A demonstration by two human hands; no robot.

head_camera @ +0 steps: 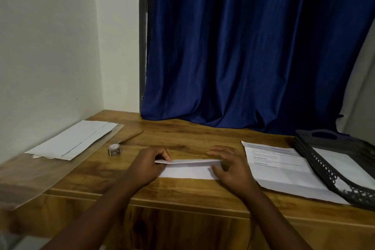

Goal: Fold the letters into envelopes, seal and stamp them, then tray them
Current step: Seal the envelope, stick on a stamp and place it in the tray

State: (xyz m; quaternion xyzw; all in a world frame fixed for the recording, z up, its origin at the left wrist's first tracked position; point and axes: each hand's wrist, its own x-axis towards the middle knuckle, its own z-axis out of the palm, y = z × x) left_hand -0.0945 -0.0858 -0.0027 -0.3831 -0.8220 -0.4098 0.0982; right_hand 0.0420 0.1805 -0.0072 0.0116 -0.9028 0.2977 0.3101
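Letter (pixel 188 169) lies mid-surface at the near edge; I see the left hand (pixel 149 165) with its grip pinched on the raised flap's left end, and the right hand (pixel 228 165) curled round the right end, keeping the fold square. Tray (pixel 316 154) waits far right, envelopes (pixel 71 140) far left.

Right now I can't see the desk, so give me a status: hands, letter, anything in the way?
Left hand pinching letter at its left end. Right hand pinching its right end, fold half made. Nothing blocking.
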